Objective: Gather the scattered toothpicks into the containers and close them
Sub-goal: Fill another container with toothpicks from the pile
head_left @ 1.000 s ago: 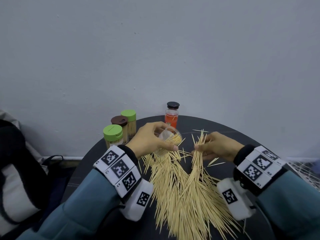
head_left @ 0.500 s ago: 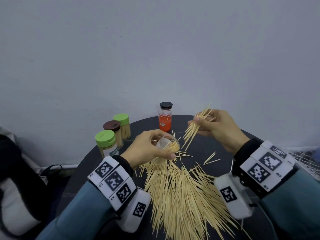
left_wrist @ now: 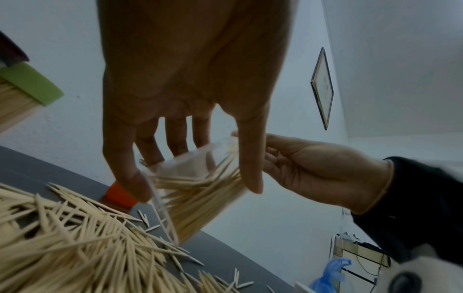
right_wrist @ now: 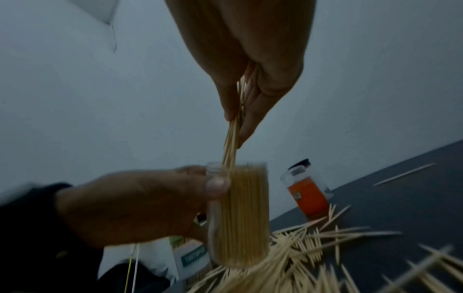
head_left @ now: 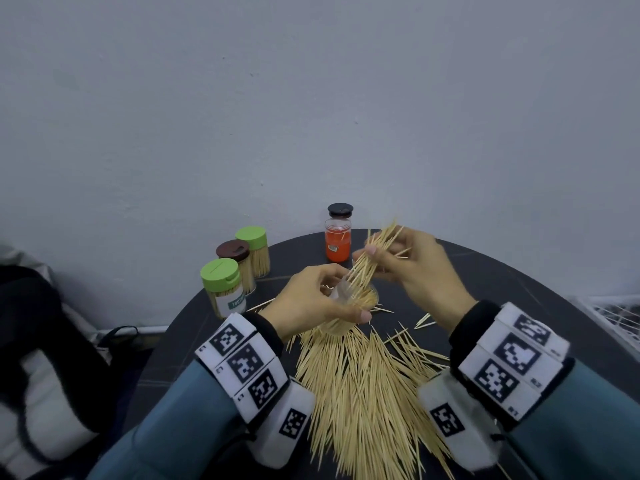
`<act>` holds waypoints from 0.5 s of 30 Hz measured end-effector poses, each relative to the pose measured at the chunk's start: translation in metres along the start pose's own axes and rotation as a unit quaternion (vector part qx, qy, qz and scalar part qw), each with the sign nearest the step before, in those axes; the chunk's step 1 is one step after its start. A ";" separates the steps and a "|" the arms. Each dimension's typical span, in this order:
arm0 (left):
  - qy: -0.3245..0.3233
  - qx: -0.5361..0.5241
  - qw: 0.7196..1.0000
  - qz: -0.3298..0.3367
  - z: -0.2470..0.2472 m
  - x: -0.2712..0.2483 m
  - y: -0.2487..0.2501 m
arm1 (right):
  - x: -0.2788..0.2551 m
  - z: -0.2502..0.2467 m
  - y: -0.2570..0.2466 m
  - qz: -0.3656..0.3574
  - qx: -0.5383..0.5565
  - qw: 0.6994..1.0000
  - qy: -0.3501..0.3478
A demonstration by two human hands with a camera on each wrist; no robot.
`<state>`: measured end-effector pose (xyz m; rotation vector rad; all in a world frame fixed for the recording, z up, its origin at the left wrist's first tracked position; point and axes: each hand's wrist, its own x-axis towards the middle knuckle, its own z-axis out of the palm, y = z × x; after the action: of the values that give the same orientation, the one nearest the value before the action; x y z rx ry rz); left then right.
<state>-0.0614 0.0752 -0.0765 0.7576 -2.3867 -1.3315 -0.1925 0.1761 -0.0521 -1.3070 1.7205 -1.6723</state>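
Observation:
My left hand [head_left: 318, 303] grips a clear open container [head_left: 349, 306] partly filled with toothpicks, held just above the round dark table [head_left: 519, 292]; in the right wrist view the container [right_wrist: 240, 214] stands upright. My right hand [head_left: 412, 265] pinches a bundle of toothpicks [head_left: 372, 258] whose lower ends reach into the container's mouth, as the bundle [right_wrist: 231, 142] shows from the right wrist. A big heap of loose toothpicks [head_left: 363, 386] covers the table in front of me, seen also as a heap [left_wrist: 75, 243] from the left wrist.
At the table's back left stand two green-lidded jars [head_left: 223, 285] [head_left: 254, 249] and a brown-lidded jar [head_left: 237, 259], all full of toothpicks. An orange jar [head_left: 337, 237] with a black lid stands behind my hands. A bag [head_left: 31, 341] lies left of the table.
My right hand lifted a bundle of toothpicks off the table, carried it up and then left over the container, and its tips now enter the mouth. The left hand raised the container slightly.

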 end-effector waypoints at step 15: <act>0.000 -0.095 0.995 0.004 -0.002 -0.001 0.000 | -0.008 0.010 0.013 -0.008 -0.049 0.998 -0.025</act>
<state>-0.0597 0.0741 -0.0756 0.6940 -2.2197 -1.5286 -0.1848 0.1752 -0.0689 -1.3978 1.7864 -1.5688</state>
